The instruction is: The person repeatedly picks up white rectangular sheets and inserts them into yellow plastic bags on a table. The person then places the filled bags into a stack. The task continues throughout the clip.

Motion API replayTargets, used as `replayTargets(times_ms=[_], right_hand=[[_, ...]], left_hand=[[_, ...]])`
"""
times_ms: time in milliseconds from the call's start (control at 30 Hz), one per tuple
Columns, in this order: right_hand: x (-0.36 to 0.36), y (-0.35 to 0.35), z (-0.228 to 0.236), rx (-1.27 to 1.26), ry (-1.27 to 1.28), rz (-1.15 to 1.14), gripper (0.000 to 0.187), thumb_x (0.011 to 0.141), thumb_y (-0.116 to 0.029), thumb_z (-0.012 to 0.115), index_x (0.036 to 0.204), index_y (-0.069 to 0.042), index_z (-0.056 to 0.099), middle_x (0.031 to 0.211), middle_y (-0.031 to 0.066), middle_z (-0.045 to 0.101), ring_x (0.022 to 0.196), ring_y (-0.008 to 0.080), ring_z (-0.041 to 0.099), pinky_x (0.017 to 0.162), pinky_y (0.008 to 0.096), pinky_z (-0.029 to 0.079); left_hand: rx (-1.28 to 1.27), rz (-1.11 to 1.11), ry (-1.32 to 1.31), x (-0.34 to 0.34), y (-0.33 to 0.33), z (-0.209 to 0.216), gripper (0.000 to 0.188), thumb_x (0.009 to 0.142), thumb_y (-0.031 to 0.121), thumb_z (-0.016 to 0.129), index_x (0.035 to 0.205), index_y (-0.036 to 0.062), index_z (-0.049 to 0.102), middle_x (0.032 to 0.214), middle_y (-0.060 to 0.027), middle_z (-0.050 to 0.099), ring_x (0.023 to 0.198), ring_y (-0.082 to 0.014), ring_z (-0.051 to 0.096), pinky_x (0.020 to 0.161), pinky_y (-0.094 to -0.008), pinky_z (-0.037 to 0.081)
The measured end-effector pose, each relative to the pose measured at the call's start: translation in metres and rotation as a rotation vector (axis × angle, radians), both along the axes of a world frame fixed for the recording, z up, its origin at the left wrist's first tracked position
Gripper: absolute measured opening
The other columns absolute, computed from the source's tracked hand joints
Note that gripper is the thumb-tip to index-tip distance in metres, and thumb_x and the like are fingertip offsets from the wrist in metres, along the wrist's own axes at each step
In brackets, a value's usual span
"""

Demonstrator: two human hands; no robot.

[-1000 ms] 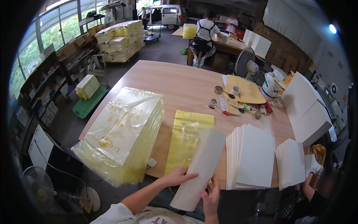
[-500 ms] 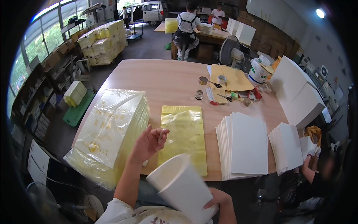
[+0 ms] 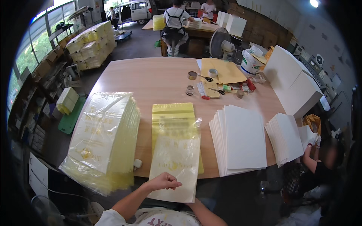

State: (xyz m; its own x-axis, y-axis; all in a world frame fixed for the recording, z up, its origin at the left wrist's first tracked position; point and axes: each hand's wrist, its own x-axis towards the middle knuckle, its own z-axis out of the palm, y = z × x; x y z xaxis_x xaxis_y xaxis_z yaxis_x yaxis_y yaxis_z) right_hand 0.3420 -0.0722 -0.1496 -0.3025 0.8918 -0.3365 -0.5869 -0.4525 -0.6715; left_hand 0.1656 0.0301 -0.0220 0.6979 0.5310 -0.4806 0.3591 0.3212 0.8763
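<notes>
One filled clear bag (image 3: 175,152) overlaps a yellow bag (image 3: 172,109) and juts past the table's (image 3: 151,77) near edge. The left hand (image 3: 164,182) is over it, fingers curled closed; the right hand is hidden, so I cannot tell its fingers. White boards (image 3: 245,139) lie right, a bagged stack (image 3: 102,128) left.

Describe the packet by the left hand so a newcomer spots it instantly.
On the wood-topped table, find the near edge between the bagged stack, left, and the white boards, right. There the packet juts out beneath the left hand, overlapping a yellow bag. Unlike the bare boards, it has see-through film with golden print; unlike the thick stack, it is thin.
</notes>
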Motion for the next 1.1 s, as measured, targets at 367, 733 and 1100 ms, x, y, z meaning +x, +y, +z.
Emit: replayTargets(times_ms=[367, 733, 1100], right_hand=[[0.058, -0.033, 0.080, 0.549, -1.784, -0.085, 0.033, 0.087, -0.015, 0.067, 0.118, -0.006, 0.059, 0.080, 0.0115, 0.054, 0.073, 0.0331, 0.063, 0.064, 0.0410, 0.054], [0.073, -0.048, 0.069, 0.732, -1.864, -0.067, 0.028, 0.084, -0.009, 0.066, 0.112, -0.011, 0.066, 0.074, 0.0081, 0.053, 0.061, 0.0301, 0.060, 0.055, 0.0392, 0.052], [0.097, -0.112, 0.053, -0.267, -0.808, -0.120, 0.043, 0.101, -0.032, 0.055, 0.130, 0.000, 0.051, 0.102, 0.0087, 0.067, 0.062, 0.0108, 0.059, 0.048, 0.0260, 0.043]], left_hand=[[1.019, 0.022, 0.117, 0.038, -0.080, -0.038, 0.029, 0.074, 0.034, 0.077, 0.060, 0.0127, 0.062, 0.058, -0.0050, 0.057, 0.068, -0.0267, 0.058, 0.069, -0.0393, 0.045], [1.127, 0.123, 0.636, -0.052, -0.082, -0.058, 0.060, 0.080, 0.000, 0.056, 0.138, -0.0053, 0.045, 0.145, -0.0265, 0.043, 0.076, -0.0335, 0.064, 0.067, -0.0428, 0.054], [1.046, 0.358, 0.191, -0.033, -0.124, 0.030, 0.055, 0.062, -0.003, 0.063, 0.117, 0.0058, 0.064, 0.115, -0.0090, 0.064, 0.085, -0.0271, 0.064, 0.074, -0.0375, 0.050]])
